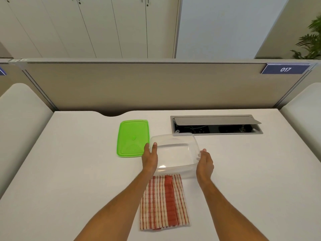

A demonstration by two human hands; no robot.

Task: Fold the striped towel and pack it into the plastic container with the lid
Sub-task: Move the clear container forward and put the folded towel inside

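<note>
Towel (164, 202) with red stripes lies folded flat on the desk (69, 171), close to the near edge, between the two forearms and just behind the hands. It is not held. Both hands grip the clear container (175, 152), which is just beyond the far end of the towel. The left hand (150, 159) presses the left wall with the thumb over the rim; the right hand (205, 164) clasps the right near corner. The container looks tilted, its far side higher. The green lid (132, 138) lies flat on the desk to the left, beside the container. A cable box (216, 125) is open near the far right edge.
</note>
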